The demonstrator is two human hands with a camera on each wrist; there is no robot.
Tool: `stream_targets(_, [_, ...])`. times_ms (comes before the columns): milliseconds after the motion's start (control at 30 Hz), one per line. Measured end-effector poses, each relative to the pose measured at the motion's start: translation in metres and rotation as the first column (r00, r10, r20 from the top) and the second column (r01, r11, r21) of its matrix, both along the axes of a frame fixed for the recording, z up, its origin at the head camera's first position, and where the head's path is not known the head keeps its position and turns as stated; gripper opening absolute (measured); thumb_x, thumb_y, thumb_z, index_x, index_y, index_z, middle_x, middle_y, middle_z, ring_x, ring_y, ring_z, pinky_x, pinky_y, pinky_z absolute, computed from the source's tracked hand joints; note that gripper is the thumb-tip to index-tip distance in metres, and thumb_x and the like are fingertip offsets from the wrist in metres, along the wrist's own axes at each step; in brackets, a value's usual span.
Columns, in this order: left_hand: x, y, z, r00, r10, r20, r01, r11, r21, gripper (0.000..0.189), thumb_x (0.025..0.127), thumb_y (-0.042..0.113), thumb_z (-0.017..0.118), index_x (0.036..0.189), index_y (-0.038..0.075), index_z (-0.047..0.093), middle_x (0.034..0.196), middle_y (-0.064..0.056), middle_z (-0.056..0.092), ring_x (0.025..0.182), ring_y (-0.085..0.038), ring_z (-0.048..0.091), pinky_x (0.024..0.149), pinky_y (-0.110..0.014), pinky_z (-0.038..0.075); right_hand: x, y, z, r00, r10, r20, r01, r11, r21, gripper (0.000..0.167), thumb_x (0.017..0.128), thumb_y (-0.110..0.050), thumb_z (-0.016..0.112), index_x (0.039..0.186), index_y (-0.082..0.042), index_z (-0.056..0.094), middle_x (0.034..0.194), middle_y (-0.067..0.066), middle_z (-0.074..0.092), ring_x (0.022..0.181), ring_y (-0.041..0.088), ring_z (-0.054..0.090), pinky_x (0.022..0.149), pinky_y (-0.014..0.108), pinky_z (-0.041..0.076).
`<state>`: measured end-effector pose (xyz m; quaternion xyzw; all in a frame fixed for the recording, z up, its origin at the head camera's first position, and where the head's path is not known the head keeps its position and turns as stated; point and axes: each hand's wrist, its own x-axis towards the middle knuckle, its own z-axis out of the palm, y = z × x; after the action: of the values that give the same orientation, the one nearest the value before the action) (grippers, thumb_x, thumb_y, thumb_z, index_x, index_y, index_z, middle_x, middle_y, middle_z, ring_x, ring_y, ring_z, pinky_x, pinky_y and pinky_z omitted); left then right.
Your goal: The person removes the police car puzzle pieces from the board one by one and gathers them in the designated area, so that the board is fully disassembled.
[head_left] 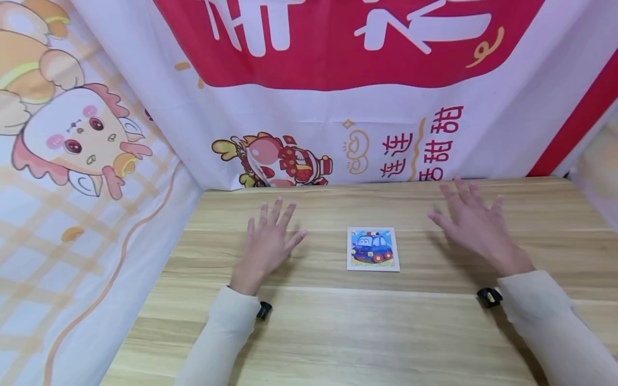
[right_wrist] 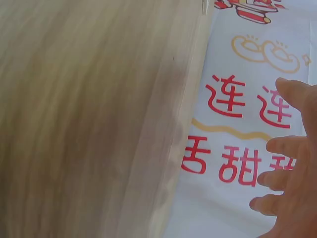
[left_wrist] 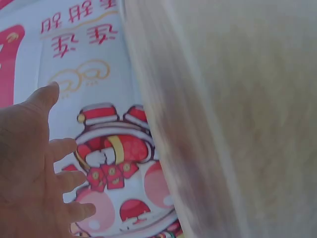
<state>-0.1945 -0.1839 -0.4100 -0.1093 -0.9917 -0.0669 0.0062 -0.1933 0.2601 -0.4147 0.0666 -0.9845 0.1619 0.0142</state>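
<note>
A small square picture puzzle or tile with a white border lies flat on the wooden table, showing a blue cartoon police car. To its left, my left hand is held over the table with fingers spread, holding nothing. My right hand hovers to the right of the picture, its fingers also spread and nothing in them. Both wrist views show a hand with extended fingers, the left hand and the right hand, against the printed cloth. The picture square does not show clearly in either wrist view.
A wood-grain table spans the space in front of me. White cloth with red lettering and cartoon prints hangs at its back edge. Another printed cloth borders the left side. A black band piece sits at my right cuff.
</note>
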Motion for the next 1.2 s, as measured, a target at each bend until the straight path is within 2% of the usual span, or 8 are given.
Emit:
stream_targets(167, [0.004,0.013,-0.002,0.999,-0.051,0.013,0.052,0.998,-0.028,0.080,0.102,0.076,0.030,0.169,0.033,0.019,0.178,-0.004,0.010,0.163,-0.040,0.013,0.126,-0.069,0.017,-0.002,-0.013,0.000,0.999,0.030,0.018,-0.029,0.999,-0.018,0.092,0.102,-0.072,0.039,0.169,-0.011,0.018,0.175,0.022,0.003,0.160,0.052,0.004,0.112,0.085,-0.009])
stream_targets(300, [0.009,0.025,-0.002,0.996,-0.089,0.018,0.090,0.995,-0.032,0.079,0.103,0.073,0.035,0.169,0.030,0.022,0.177,-0.006,0.019,0.160,-0.039,0.026,0.125,-0.068,0.024,-0.004,-0.026,0.000,0.998,0.063,0.028,-0.062,0.997,-0.037,0.088,0.104,-0.067,0.044,0.167,-0.009,0.023,0.175,0.022,0.008,0.160,0.051,0.009,0.116,0.082,-0.006])
stream_targets(467, [0.016,0.040,-0.003,0.988,-0.150,0.039,0.152,0.988,-0.036,0.080,0.103,0.069,0.045,0.168,0.027,0.024,0.175,-0.006,0.026,0.155,-0.036,0.037,0.121,-0.065,0.034,-0.005,-0.042,-0.001,0.994,0.111,0.026,-0.109,0.992,-0.059,0.082,0.105,-0.059,0.051,0.166,-0.009,0.029,0.174,0.021,0.015,0.159,0.049,0.015,0.119,0.080,0.005])
stream_targets(567, [0.022,0.049,-0.003,0.979,-0.196,0.052,0.197,0.980,-0.028,0.081,0.102,0.068,0.048,0.168,0.027,0.026,0.174,-0.006,0.028,0.154,-0.035,0.040,0.120,-0.064,0.036,-0.007,-0.051,-0.002,0.989,0.147,0.013,-0.146,0.987,-0.073,0.080,0.104,-0.058,0.053,0.164,-0.009,0.033,0.173,0.022,0.021,0.159,0.048,0.020,0.121,0.076,0.014])
stream_targets(700, [0.029,0.061,-0.003,0.962,-0.261,0.081,0.264,0.964,-0.022,0.079,0.102,0.067,0.050,0.166,0.027,0.030,0.174,-0.005,0.028,0.154,-0.034,0.040,0.120,-0.063,0.036,-0.010,-0.062,-0.003,0.980,0.197,0.002,-0.197,0.977,-0.078,0.078,0.104,-0.053,0.058,0.162,-0.006,0.035,0.171,0.023,0.025,0.157,0.047,0.026,0.122,0.070,0.024])
stream_targets(800, [0.034,0.068,-0.003,0.946,-0.309,0.102,0.312,0.950,-0.023,0.077,0.102,0.065,0.053,0.166,0.026,0.033,0.174,-0.004,0.027,0.155,-0.034,0.039,0.121,-0.063,0.036,-0.013,-0.070,-0.002,0.975,0.220,0.009,-0.219,0.973,-0.077,0.077,0.104,-0.049,0.060,0.162,-0.005,0.036,0.171,0.023,0.026,0.156,0.047,0.027,0.123,0.068,0.027])
stream_targets(1033, [0.039,0.085,-0.004,0.903,-0.405,0.143,0.413,0.910,-0.030,0.073,0.103,0.058,0.058,0.163,0.024,0.038,0.173,-0.004,0.031,0.156,-0.030,0.038,0.121,-0.060,0.037,-0.016,-0.086,-0.003,0.972,0.223,0.068,-0.213,0.968,-0.129,0.078,0.101,-0.044,0.067,0.162,-0.008,0.036,0.170,0.023,0.030,0.156,0.046,0.029,0.119,0.069,0.031])
stream_targets(1200, [0.039,0.096,-0.008,0.874,-0.457,0.166,0.472,0.879,-0.065,0.068,0.104,0.054,0.058,0.163,0.024,0.040,0.172,-0.004,0.034,0.156,-0.030,0.038,0.122,-0.057,0.038,-0.017,-0.099,-0.006,0.968,0.231,0.103,-0.210,0.961,-0.182,0.075,0.099,-0.038,0.072,0.161,-0.010,0.040,0.166,0.020,0.040,0.153,0.043,0.036,0.120,0.066,0.033])
